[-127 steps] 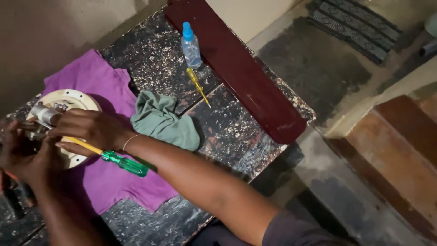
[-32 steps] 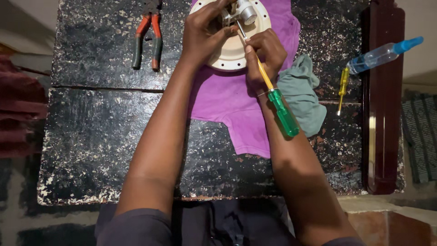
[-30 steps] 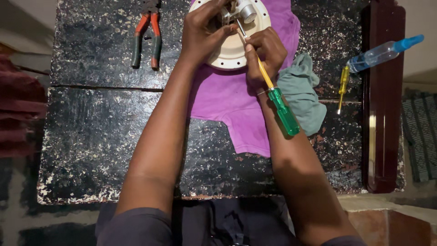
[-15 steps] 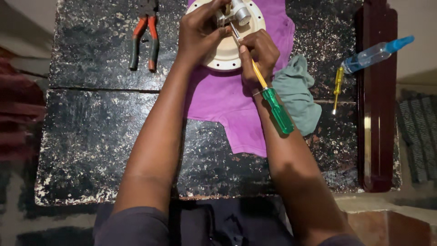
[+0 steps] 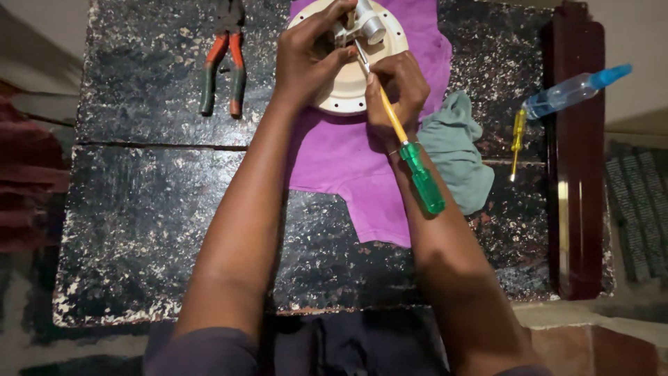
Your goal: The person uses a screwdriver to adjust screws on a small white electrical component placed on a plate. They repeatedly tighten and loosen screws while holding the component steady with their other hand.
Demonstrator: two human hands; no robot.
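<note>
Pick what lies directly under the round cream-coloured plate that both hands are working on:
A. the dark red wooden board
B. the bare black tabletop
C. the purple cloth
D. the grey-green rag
C: the round cream-coloured plate rests on the purple cloth, which spreads out beneath it towards the person; the crumpled grey-green rag lies to the right, apart from the plate, and the dark red wooden board runs along the table's right edge.

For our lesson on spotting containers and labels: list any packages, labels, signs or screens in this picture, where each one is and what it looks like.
Bottle: the only package, lying on its side at the right edge of the table, across the dark red wooden bar; slim, clear plastic, blue pointed cap; no label can be made out.
Labels, signs, screens: none in view.
</note>
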